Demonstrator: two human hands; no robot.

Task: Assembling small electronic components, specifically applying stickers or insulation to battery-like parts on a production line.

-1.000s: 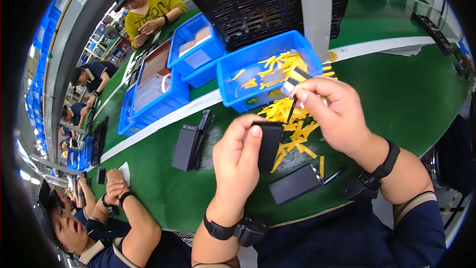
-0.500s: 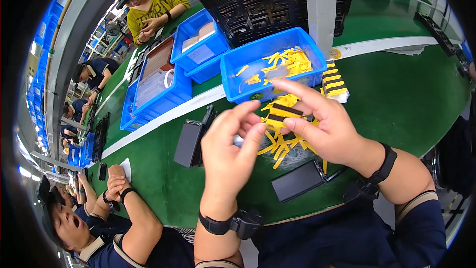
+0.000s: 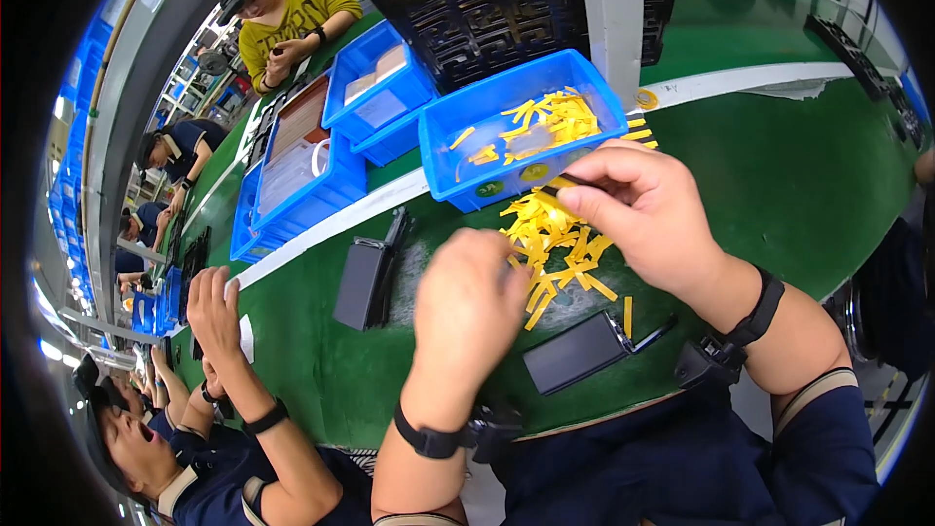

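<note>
My right hand (image 3: 654,219) pinches a small yellow-and-black striped piece (image 3: 557,185) between thumb and fingers, held nearly edge-on above a pile of yellow strips (image 3: 545,234). My left hand (image 3: 467,302) is low beside that pile, smeared by motion; what its fingers hold, if anything, does not show. In front of the pile lies a dark flat rectangular device (image 3: 575,356) with a hinged part at its right end. A similar dark device (image 3: 362,282) stands left of my left hand.
Behind the pile stands a blue bin (image 3: 438,161) holding yellow strips. More blue bins (image 3: 343,180) line the far left, before a black patterned tray (image 3: 477,15). Striped pieces (image 3: 638,127) lie behind my right hand. A co-worker's raised hand (image 3: 214,312) is at left.
My hands have moved apart: the left came down toward the pile, the right rose slightly with the striped piece, now turned edge-on. The co-worker at left has raised a hand.
</note>
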